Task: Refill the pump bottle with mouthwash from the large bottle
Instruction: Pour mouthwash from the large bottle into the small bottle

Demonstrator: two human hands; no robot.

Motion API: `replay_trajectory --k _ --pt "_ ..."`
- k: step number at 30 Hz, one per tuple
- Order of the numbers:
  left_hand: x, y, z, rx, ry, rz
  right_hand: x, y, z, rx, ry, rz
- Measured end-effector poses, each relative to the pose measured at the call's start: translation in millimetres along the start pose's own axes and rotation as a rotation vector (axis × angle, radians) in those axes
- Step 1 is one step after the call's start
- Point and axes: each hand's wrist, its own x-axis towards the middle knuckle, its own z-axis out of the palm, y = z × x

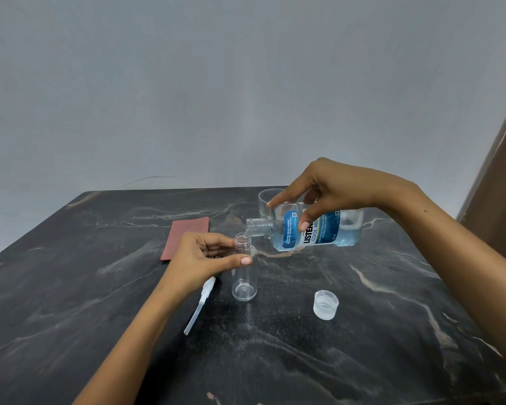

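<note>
While tipped in the right hand (338, 190), large bottle (319, 229) (blue mouthwash) over seemingly empty pump bottle (244, 273), left hand (200, 258) clasping.

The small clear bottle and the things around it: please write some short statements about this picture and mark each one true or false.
1. The left hand holds the small clear bottle upright on the table. True.
2. The right hand holds the mouthwash bottle standing straight up. False: it is tipped on its side, its open mouth just above the small bottle's neck.
3. The small bottle is already half full. False: it looks empty or nearly so.
4. A loose cap lies on the table to the right of the small bottle. True.
5. The pump top is screwed on the small bottle. False: it lies on the table beside it.
6. A clear glass stands behind the mouthwash bottle. True.
</note>
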Motion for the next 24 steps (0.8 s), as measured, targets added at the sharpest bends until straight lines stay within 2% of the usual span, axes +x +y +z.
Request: replay_trajectory --k 24 --pt "1.0 -1.9 -0.9 -0.013 -0.011 0.007 3.9 -5.3 -2.0 -0.04 -0.029 0.02"
